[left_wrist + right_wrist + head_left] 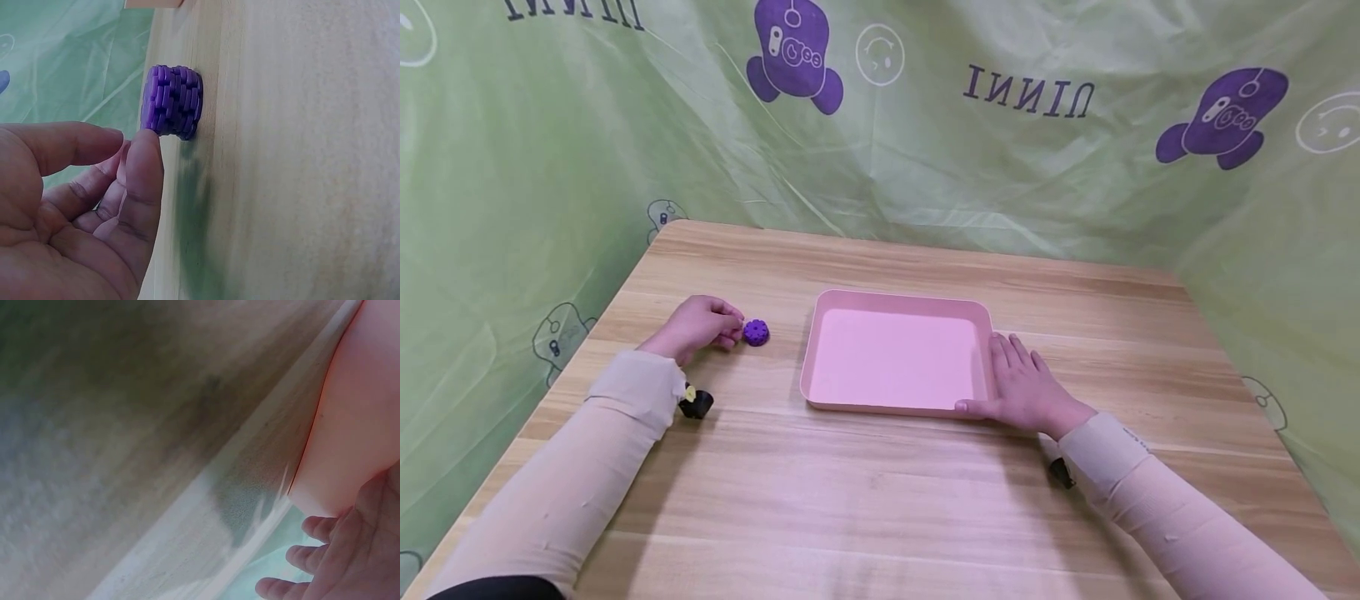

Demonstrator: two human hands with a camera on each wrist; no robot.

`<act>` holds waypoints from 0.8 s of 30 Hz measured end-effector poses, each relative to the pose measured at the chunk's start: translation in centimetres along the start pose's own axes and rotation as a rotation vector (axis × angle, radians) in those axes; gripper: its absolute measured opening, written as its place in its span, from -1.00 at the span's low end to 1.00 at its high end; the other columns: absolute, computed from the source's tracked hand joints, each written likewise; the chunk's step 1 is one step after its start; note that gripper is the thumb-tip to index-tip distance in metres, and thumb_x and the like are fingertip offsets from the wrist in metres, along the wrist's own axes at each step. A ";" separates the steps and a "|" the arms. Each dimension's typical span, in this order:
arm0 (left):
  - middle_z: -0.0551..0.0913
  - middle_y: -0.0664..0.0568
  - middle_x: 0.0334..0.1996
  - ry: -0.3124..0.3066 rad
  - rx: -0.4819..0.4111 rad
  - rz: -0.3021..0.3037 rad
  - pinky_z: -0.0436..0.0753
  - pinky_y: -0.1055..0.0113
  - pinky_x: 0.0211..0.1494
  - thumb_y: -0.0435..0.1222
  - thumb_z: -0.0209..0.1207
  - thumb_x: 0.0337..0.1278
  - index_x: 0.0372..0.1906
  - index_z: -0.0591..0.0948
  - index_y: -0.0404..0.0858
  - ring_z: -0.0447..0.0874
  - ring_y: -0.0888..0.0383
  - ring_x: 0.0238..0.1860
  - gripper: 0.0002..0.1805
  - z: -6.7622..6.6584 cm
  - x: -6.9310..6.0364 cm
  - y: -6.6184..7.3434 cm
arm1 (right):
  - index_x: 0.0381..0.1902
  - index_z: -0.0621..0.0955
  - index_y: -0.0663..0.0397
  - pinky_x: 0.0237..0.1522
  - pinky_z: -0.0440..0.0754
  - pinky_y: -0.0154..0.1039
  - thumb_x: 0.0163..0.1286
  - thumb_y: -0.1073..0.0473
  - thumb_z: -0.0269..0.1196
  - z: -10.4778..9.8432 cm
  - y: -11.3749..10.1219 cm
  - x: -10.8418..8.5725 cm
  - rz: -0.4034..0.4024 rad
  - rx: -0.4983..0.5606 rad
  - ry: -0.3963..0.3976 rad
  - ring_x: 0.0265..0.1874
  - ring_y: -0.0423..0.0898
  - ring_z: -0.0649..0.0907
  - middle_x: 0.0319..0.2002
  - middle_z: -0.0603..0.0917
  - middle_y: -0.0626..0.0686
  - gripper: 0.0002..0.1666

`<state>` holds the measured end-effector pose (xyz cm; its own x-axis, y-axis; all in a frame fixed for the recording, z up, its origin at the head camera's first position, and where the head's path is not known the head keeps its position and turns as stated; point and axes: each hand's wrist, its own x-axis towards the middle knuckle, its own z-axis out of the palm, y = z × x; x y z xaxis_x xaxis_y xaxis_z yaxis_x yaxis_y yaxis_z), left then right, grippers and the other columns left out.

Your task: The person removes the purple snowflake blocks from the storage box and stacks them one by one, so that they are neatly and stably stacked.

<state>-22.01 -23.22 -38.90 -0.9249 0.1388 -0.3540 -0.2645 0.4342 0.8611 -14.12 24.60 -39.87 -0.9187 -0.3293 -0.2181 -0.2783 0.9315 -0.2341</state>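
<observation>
A small purple cylinder [756,332] with notched, interlocking layers stands on the table left of a shallow pink tray [895,407]. Close at its left is my left hand [703,323], fingers loosely bent. In the left wrist view, one fingertip of that hand [94,206] overlaps the lower edge of the purple cylinder [172,101]; whether they touch I cannot tell. My right hand [1026,387] rests against the tray's right side near its front corner, fingers extended and thumb over the front rim. The right wrist view shows its palm [362,550] beside the tray wall [344,425].
The wooden table [850,508] carries the tray and the cylinder. Green printed fabric [925,167] hangs behind and at both sides of it. A black wrist device [696,404] sits under the left cuff, and another [1061,473] under the right.
</observation>
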 end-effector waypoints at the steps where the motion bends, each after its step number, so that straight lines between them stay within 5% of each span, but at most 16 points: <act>1: 0.67 -0.06 -0.34 0.002 -0.003 0.002 0.72 0.40 -0.26 -0.50 0.01 0.50 0.09 0.47 -0.67 0.63 0.22 -0.38 -0.74 0.0 0.0 0.0 | 0.55 -0.08 0.56 0.49 -0.05 0.41 0.27 -0.57 0.21 0.0 0.0 0.0 0.000 0.000 0.000 0.55 0.44 -0.02 0.57 -0.01 0.48 0.50; 9: 0.66 -0.09 -0.30 0.034 -0.023 0.025 0.72 0.40 -0.24 -0.48 0.04 0.48 0.11 0.46 -0.67 0.63 0.22 -0.38 -0.70 0.1 -0.3 -0.3 | 0.55 -0.04 0.57 0.46 0.03 0.42 0.24 -0.61 0.21 -0.1 -0.1 0.1 0.003 -0.026 -0.004 0.53 0.45 0.03 0.55 0.03 0.50 0.52; 24: 0.63 -0.25 -0.15 0.101 0.115 0.104 0.71 0.39 -0.20 -0.38 0.08 0.49 0.12 0.47 -0.59 0.62 0.15 -0.29 -0.68 0.6 -1.1 -0.8 | 0.49 0.10 0.63 0.38 0.23 0.43 0.15 -0.63 0.27 -1.0 -0.6 0.0 -0.010 -0.094 0.003 0.45 0.47 0.23 0.45 0.24 0.53 0.54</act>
<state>-20.59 -23.16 -39.37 -0.9699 0.1008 -0.2219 -0.1383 0.5221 0.8416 -14.22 24.15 -38.83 -0.9167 -0.3381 -0.2130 -0.3123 0.9387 -0.1457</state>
